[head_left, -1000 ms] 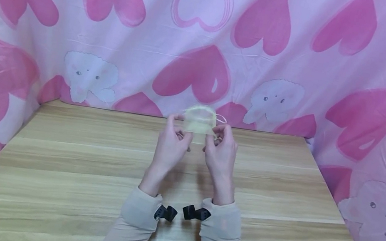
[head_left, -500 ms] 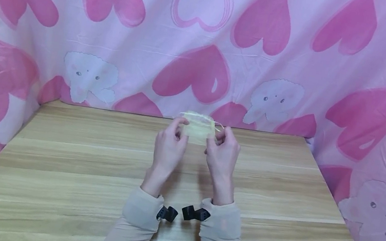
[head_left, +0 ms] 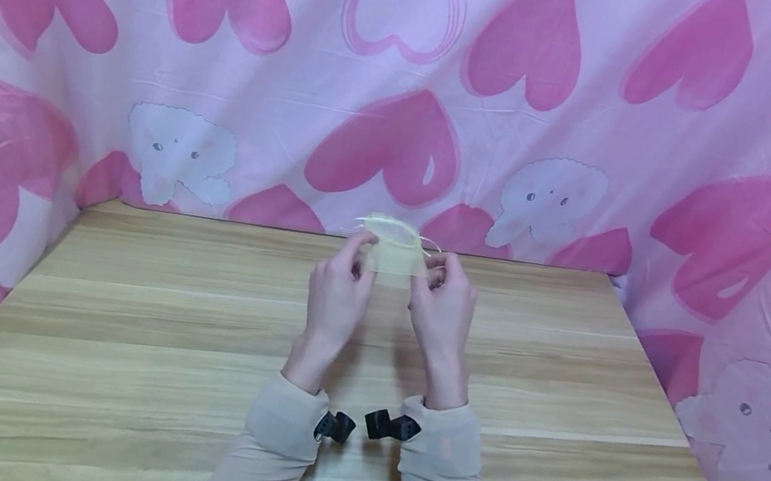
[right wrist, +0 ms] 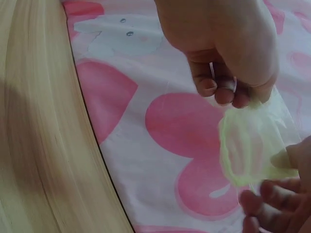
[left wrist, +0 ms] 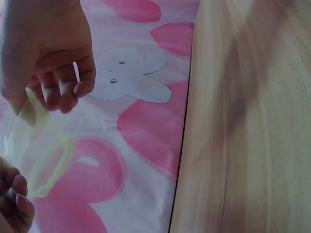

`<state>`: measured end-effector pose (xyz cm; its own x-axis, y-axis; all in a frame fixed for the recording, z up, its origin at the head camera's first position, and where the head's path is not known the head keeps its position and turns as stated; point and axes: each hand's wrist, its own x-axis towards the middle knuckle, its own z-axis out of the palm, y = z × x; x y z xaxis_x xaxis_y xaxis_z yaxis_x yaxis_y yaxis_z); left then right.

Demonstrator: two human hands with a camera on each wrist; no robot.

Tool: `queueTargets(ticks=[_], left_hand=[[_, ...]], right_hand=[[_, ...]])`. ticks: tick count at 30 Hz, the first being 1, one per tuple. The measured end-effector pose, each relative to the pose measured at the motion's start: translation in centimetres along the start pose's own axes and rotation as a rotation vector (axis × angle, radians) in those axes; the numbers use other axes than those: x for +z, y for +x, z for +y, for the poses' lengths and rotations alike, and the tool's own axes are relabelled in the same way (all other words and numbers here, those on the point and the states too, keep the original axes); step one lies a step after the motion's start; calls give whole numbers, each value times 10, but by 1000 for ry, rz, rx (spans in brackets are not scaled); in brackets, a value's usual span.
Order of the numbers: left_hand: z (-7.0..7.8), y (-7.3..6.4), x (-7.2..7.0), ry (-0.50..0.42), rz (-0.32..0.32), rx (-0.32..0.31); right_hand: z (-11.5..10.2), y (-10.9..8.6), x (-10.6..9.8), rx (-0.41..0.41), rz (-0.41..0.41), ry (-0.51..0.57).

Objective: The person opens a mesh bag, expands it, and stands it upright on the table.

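A sheer pale-yellow organza drawstring pouch (head_left: 394,257) is held up above the table's far edge, its gathered rim uppermost in the head view. Thin cords stick out on both sides. My left hand (head_left: 338,292) pinches its left side between thumb and fingers; my right hand (head_left: 446,309) pinches the right side. The left wrist view shows the pouch (left wrist: 41,150) stretched between the two hands. Seen from the right wrist, the see-through cloth of the pouch (right wrist: 255,141) has nothing visible inside.
A wood-grain table (head_left: 182,377) lies below both arms. Behind and beside it hangs a pink curtain (head_left: 404,126) with hearts and white cartoon animals. Black wrist cameras (head_left: 335,427) are strapped over the beige sleeves (head_left: 280,426).
The pouch first tipped lower and flatter, then rose slightly, its rim now bowed into an oval. Both hands have kept their pinch and shifted only a little.
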<state>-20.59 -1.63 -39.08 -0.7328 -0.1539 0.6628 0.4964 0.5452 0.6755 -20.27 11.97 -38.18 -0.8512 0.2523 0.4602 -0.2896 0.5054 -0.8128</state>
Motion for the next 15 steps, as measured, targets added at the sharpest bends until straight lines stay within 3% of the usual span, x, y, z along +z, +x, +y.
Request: queueTargets(ticks=[3, 6, 15], left_hand=[[0, -1, 0, 7, 28, 41], [-1, -2, 0, 22, 57, 68], [-4, -1, 2, 1, 71, 86]], right_hand=[[0, 0, 0, 61, -95, -11], [-1, 0, 0, 70, -147, -12], [-6, -1, 3, -49, -39, -38]])
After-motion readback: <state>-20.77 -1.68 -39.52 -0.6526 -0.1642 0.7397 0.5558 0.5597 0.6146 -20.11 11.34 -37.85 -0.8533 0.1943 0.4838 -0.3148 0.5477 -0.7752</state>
